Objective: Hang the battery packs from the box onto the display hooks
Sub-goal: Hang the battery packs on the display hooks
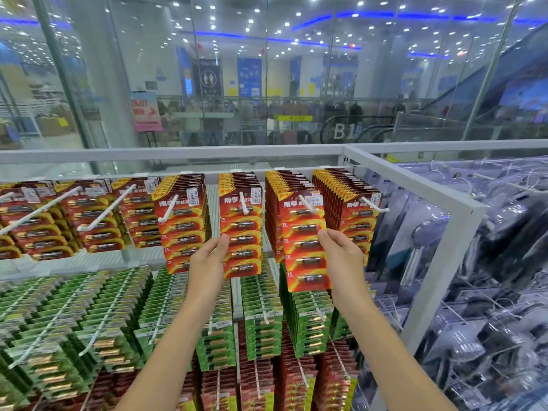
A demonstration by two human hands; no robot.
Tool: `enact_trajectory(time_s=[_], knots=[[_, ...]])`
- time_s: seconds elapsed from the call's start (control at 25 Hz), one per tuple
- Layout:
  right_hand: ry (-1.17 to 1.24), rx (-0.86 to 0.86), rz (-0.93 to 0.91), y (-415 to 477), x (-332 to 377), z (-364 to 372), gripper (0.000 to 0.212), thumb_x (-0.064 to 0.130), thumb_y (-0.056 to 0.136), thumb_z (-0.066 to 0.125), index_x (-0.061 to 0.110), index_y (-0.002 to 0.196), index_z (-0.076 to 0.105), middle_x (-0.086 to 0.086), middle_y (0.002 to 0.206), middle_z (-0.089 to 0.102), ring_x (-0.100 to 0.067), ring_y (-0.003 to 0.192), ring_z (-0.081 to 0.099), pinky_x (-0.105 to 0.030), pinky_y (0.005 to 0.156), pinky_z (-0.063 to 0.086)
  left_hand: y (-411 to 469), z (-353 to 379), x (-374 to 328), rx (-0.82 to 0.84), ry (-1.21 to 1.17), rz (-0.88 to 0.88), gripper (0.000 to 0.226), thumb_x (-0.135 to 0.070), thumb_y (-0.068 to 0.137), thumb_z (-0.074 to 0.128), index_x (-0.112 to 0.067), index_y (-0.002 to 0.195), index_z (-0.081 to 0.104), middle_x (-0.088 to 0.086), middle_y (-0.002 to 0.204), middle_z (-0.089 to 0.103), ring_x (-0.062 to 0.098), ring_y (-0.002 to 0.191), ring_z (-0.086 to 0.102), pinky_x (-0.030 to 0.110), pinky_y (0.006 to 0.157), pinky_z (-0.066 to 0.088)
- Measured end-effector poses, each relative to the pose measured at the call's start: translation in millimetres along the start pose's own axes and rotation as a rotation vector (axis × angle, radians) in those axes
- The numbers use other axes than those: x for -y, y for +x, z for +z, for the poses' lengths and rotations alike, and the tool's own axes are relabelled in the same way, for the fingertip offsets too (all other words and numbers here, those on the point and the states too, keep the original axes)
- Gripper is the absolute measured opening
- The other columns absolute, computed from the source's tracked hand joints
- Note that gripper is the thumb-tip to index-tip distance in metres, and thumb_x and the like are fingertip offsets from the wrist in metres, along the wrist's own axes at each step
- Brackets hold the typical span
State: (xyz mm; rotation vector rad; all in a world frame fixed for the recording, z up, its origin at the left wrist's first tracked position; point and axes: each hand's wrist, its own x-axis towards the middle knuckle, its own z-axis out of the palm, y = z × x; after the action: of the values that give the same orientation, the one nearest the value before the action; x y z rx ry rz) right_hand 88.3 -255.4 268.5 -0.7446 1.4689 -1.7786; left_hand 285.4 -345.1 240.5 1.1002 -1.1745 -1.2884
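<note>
Batt pack (pixel 305 253), red/yellow card, cells in column

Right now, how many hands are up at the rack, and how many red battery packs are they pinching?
Hands: 2, left hand, right hand
Red battery packs pinched: 2, left hand's pack, right hand's pack
Total: 4

bright, even light pours from white ceiling spotlights (pixel 213 17) and blue neon strips (pixel 385 15), doubled as glare in the glass wall (pixel 237 84). shadows are faint. red and yellow carded battery packs (pixel 240 221) at centre look sharp; the white metal rack frame (pixel 415 183) bows, and clear plastic-bagged goods (pixel 489 262) at right blur.
</note>
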Motion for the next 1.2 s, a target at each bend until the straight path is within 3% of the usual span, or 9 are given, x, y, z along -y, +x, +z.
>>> enact_trajectory(time_s=[0.08, 0.2, 0.36, 0.52, 0.64, 0.8, 0.96, 1.2], knots=[[-0.047, -0.026, -0.036, 21, -6, 10, 0.019, 0.033, 0.104, 0.059, 0.021, 0.111, 0.072, 0.001, 0.098, 0.077, -0.020, 0.086, 0.076, -0.043, 0.075, 0.064, 0, -1, 1, -0.024, 0.012, 0.022, 0.022, -0.042, 0.102, 0.062, -0.026, 0.110, 0.074, -0.002, 0.104, 0.081, 0.016, 0.091, 0.077, 0.039, 0.089, 0.061], [-0.055, -0.052, -0.075, 38, -18, 15, 0.018, 0.034, 0.102, 0.062, 0.022, 0.108, 0.073, 0.006, 0.097, 0.076, -0.015, 0.091, 0.073, -0.034, 0.076, 0.061, 3, -6, 7, -0.054, 0.076, 0.048, 0.022, -0.046, 0.099, 0.065, -0.030, 0.111, 0.075, -0.008, 0.108, 0.079, 0.019, 0.105, 0.074, 0.049, 0.101, 0.056], [-0.048, -0.051, -0.121, 41, -34, 5, 0.018, 0.032, 0.100, 0.066, 0.021, 0.112, 0.074, 0.008, 0.102, 0.076, -0.009, 0.097, 0.071, -0.024, 0.079, 0.056, -7, -10, 9, -0.091, 0.127, 0.105, 0.021, -0.040, 0.102, 0.063, -0.029, 0.116, 0.073, -0.008, 0.109, 0.076, 0.017, 0.105, 0.072, 0.048, 0.101, 0.056], [-0.076, -0.070, -0.118, 21, -56, -24, 0.014, 0.031, 0.099, 0.068, 0.027, 0.111, 0.075, 0.011, 0.106, 0.076, -0.007, 0.104, 0.069, -0.024, 0.089, 0.053, -44, -14, 23, -0.126, 0.039, 0.103, 0.020, -0.038, 0.102, 0.064, -0.029, 0.118, 0.071, -0.009, 0.115, 0.074, 0.012, 0.110, 0.070, 0.037, 0.099, 0.055], [-0.072, -0.093, -0.058, -12, -81, -61, 0.017, 0.031, 0.098, 0.069, 0.026, 0.113, 0.075, 0.013, 0.109, 0.076, -0.005, 0.107, 0.069, -0.025, 0.095, 0.052, -81, -1, 48, -0.087, 0.031, 0.029, 0.018, -0.039, 0.102, 0.062, -0.030, 0.111, 0.074, -0.009, 0.114, 0.077, 0.013, 0.107, 0.072, 0.038, 0.098, 0.054], [-0.057, -0.226, 0.047, -66, -119, -136, 0.013, 0.024, 0.098, 0.069, 0.020, 0.108, 0.077, 0.008, 0.103, 0.078, -0.007, 0.101, 0.071, -0.019, 0.085, 0.052, -129, 42, 95, 0.081, 0.066, -0.081, 0.020, -0.034, 0.104, 0.058, -0.026, 0.107, 0.076, -0.007, 0.109, 0.078, 0.015, 0.106, 0.073, 0.036, 0.095, 0.054], [-0.072, -0.396, 0.141, -121, -156, -224, 0.017, 0.027, 0.098, 0.068, 0.017, 0.109, 0.077, 0.003, 0.106, 0.077, -0.012, 0.103, 0.070, -0.028, 0.093, 0.053, -173, 95, 148, 0.278, 0.118, -0.205, 0.020, -0.028, 0.105, 0.058, -0.023, 0.105, 0.077, -0.004, 0.110, 0.079, 0.017, 0.106, 0.074, 0.038, 0.095, 0.054], [-0.132, -0.730, 0.340, -190, -193, -337, 0.014, 0.031, 0.098, 0.069, 0.023, 0.107, 0.076, 0.008, 0.101, 0.077, -0.009, 0.100, 0.070, -0.017, 0.080, 0.048, -238, 190, 235, 0.609, 0.268, -0.408, 0.022, -0.026, 0.106, 0.058, -0.027, 0.097, 0.078, -0.003, 0.104, 0.079, 0.017, 0.100, 0.075, 0.038, 0.093, 0.054]])
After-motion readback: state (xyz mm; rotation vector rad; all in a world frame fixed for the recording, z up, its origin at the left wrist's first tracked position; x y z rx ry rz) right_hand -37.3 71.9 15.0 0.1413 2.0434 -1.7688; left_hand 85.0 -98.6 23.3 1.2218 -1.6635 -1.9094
